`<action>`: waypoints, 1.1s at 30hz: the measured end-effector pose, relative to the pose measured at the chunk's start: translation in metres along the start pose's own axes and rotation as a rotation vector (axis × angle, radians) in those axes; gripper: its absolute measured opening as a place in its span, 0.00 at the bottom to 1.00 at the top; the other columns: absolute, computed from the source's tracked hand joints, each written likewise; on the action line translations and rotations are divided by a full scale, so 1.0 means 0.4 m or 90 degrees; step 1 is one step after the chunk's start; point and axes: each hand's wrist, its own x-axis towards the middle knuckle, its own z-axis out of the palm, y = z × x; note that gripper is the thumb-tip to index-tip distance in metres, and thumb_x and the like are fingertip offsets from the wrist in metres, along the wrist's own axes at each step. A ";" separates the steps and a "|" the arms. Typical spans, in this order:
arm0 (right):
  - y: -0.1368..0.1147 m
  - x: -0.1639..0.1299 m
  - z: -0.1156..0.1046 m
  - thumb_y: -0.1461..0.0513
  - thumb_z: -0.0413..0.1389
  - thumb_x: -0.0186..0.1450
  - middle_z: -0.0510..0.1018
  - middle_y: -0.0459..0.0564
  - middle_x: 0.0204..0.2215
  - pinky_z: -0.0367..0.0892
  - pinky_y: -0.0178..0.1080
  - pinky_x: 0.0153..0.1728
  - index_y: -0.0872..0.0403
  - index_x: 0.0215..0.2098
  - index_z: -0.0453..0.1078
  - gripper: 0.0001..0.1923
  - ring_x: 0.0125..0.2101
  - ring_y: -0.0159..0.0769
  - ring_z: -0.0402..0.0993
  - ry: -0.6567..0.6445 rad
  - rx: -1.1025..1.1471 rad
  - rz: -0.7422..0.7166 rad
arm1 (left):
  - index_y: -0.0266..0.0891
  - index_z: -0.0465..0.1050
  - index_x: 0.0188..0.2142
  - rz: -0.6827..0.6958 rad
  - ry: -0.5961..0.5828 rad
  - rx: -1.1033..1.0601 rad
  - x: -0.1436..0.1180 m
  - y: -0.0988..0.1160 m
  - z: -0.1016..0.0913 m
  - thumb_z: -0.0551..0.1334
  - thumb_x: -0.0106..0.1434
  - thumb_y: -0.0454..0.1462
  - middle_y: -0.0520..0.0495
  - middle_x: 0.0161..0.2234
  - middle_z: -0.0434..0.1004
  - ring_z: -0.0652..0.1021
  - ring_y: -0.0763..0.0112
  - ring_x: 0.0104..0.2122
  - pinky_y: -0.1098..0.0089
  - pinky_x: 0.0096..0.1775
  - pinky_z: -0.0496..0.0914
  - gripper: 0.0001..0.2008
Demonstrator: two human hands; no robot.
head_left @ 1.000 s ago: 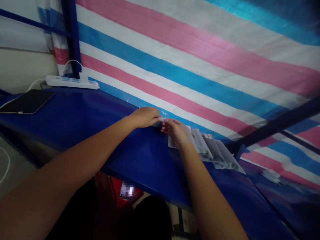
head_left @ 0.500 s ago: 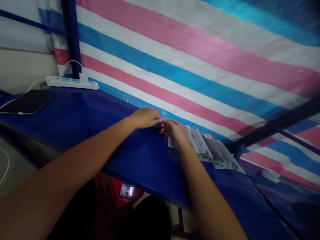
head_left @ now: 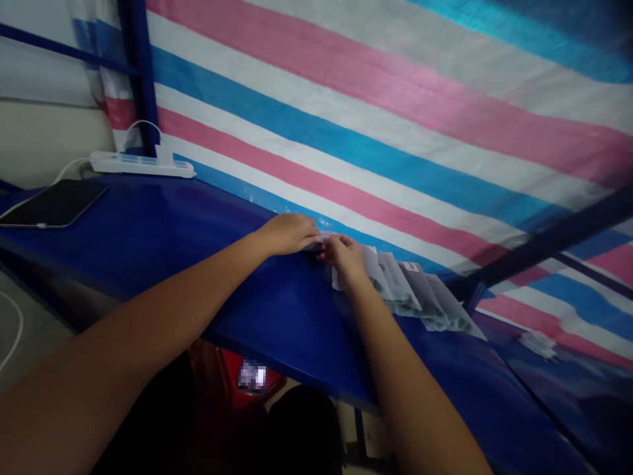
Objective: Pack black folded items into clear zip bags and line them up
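Head view: my left hand and right hand meet at the back edge of the blue table, fingertips pinched on a small dark packet between them. Its label is too blurred to read. Beside my right hand lies a fanned row of clear packets, perhaps four, print illegible. Striped tarp walls off the far side; bare tabletop stretches left to one dark tablet and one white power strip.
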 end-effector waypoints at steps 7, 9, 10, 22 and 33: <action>0.000 -0.005 -0.003 0.59 0.62 0.53 0.74 0.44 0.22 0.70 0.33 0.21 0.55 0.29 0.72 0.08 0.18 0.29 0.70 -0.061 0.032 -0.004 | 0.41 0.79 0.44 -0.003 0.000 0.007 0.000 -0.003 -0.002 0.52 0.72 0.41 0.44 0.42 0.80 0.77 0.64 0.42 0.67 0.40 0.65 0.16; -0.003 -0.010 -0.002 0.59 0.62 0.52 0.74 0.44 0.22 0.69 0.33 0.22 0.54 0.29 0.71 0.08 0.18 0.29 0.71 -0.076 0.039 0.001 | 0.41 0.79 0.43 -0.002 -0.008 0.007 0.001 -0.001 -0.005 0.53 0.72 0.41 0.44 0.42 0.80 0.77 0.65 0.41 0.68 0.40 0.65 0.16; -0.005 -0.012 -0.001 0.59 0.61 0.52 0.74 0.44 0.21 0.69 0.34 0.22 0.54 0.29 0.71 0.08 0.18 0.29 0.71 -0.080 0.039 0.002 | 0.40 0.79 0.43 -0.002 -0.010 0.007 0.001 0.000 -0.006 0.53 0.71 0.41 0.44 0.42 0.80 0.77 0.65 0.41 0.68 0.39 0.65 0.16; -0.008 -0.012 0.004 0.58 0.60 0.53 0.75 0.45 0.23 0.71 0.36 0.22 0.54 0.31 0.72 0.09 0.18 0.30 0.70 -0.045 0.014 0.017 | 0.43 0.80 0.42 -0.020 -0.002 0.029 0.004 0.004 -0.012 0.53 0.71 0.43 0.45 0.41 0.81 0.77 0.65 0.39 0.67 0.38 0.64 0.16; -0.012 -0.012 -0.001 0.61 0.58 0.54 0.74 0.45 0.21 0.70 0.34 0.21 0.53 0.27 0.68 0.03 0.18 0.30 0.70 -0.021 0.016 0.026 | 0.41 0.79 0.40 -0.034 -0.004 0.017 0.002 0.001 -0.012 0.55 0.69 0.42 0.44 0.39 0.81 0.77 0.64 0.38 0.67 0.36 0.63 0.14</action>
